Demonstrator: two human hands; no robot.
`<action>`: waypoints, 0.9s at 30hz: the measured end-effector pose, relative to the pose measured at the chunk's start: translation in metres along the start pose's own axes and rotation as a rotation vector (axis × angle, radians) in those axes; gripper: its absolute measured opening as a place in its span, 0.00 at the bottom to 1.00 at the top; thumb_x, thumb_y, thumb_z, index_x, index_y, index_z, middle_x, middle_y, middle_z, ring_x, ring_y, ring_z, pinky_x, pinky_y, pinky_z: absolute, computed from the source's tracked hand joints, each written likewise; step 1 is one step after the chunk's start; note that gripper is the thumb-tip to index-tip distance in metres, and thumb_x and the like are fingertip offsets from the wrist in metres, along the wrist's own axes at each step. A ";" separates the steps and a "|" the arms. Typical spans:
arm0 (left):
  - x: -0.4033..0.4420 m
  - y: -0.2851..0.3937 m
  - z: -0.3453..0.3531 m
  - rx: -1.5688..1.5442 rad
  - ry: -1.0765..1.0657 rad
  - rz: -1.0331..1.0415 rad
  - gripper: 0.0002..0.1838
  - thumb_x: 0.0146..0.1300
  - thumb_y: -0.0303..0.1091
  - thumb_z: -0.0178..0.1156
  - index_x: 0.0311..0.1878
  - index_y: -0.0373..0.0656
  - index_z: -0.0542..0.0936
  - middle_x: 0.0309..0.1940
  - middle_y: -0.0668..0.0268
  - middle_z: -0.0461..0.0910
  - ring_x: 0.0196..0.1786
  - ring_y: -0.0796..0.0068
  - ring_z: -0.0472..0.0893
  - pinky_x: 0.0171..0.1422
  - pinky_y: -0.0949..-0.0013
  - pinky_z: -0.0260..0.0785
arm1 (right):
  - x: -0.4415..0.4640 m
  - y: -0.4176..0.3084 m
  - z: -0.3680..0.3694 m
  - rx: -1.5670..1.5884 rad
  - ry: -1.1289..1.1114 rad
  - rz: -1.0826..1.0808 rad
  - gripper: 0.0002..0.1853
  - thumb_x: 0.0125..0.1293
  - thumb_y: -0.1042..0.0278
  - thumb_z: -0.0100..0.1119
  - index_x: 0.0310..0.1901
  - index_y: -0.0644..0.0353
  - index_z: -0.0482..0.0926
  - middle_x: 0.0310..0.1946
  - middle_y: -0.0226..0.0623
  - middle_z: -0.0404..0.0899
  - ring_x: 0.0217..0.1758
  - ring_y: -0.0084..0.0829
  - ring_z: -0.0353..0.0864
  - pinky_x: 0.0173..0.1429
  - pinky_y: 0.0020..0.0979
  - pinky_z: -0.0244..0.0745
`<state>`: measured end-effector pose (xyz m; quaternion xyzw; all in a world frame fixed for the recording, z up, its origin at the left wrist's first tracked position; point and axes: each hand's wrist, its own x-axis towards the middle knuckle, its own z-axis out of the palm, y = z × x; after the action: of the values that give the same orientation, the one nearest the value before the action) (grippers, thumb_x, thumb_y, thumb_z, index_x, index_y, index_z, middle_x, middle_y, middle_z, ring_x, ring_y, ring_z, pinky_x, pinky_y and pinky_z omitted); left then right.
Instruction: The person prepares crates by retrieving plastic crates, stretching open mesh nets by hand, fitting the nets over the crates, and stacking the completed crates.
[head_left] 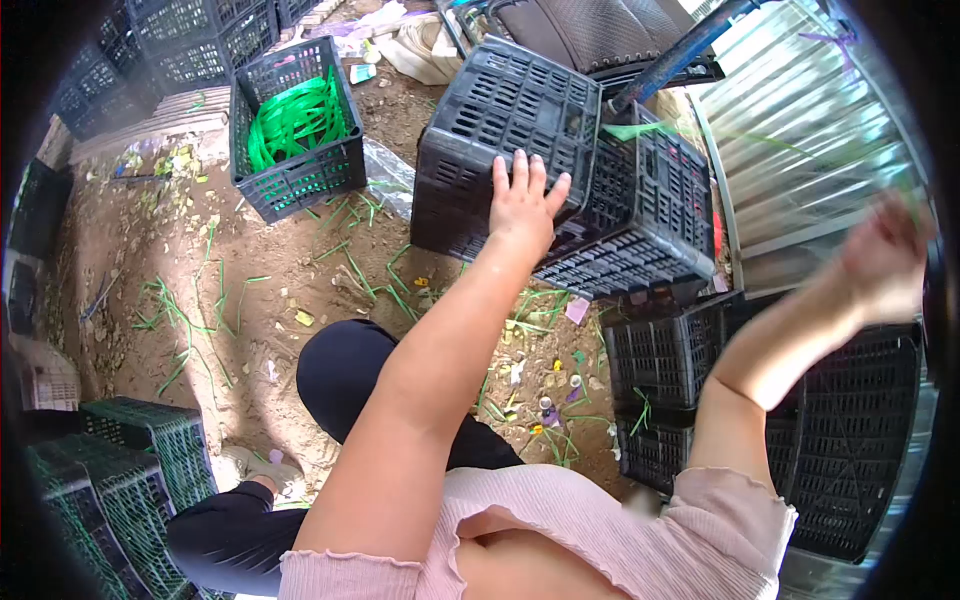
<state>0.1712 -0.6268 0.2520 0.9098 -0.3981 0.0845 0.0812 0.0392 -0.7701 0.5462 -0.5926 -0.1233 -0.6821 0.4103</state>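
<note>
My left hand [524, 208] lies with its fingers spread on the near edge of a black plastic crate [520, 115], which is tilted and shows its slotted side. A second black crate [665, 200] leans against it on the right. Between the two, a green strip [632, 130] shows near a blue pole. Raised at the far right, in front of the corrugated sheet, my right hand [890, 250] is smeared by motion, and its fingers cannot be made out.
A black crate [300, 168] holding green strapping [290, 125] stands on the dirt floor at the upper left. More black crates [655, 360] are stacked at the lower right. Netted crates [125, 450] sit at the lower left. A blue pole [690, 45] slants beside the corrugated sheet [800, 130].
</note>
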 end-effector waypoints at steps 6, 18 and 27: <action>0.003 -0.020 -0.025 -0.092 -0.061 -0.036 0.41 0.49 0.68 0.44 0.63 0.53 0.57 0.63 0.56 0.52 0.67 0.54 0.48 0.68 0.53 0.35 | -0.087 -0.070 -0.090 -0.958 -1.085 0.607 0.05 0.53 0.72 0.51 0.28 0.63 0.75 0.22 0.34 0.69 0.31 0.29 0.71 0.40 0.32 0.68; 0.001 -0.101 -0.043 -0.029 0.045 0.004 0.33 0.52 0.62 0.47 0.59 0.57 0.63 0.59 0.62 0.62 0.61 0.54 0.60 0.62 0.52 0.53 | -0.284 0.129 -0.015 -0.830 -1.216 0.076 0.29 0.42 0.79 0.53 0.53 0.58 0.66 0.54 0.45 0.63 0.60 0.42 0.59 0.61 0.37 0.56; -0.057 -0.129 -0.052 -0.169 0.134 -0.017 0.33 0.50 0.54 0.57 0.57 0.49 0.65 0.56 0.54 0.63 0.59 0.51 0.61 0.62 0.56 0.52 | -0.287 0.183 0.068 -0.558 -1.330 -0.047 0.39 0.32 0.73 0.63 0.55 0.45 0.64 0.57 0.38 0.57 0.58 0.44 0.58 0.56 0.44 0.60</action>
<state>0.2234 -0.4884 0.2794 0.8953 -0.3899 0.1107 0.1847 0.2052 -0.7224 0.2452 -0.9622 -0.1810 -0.1920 0.0670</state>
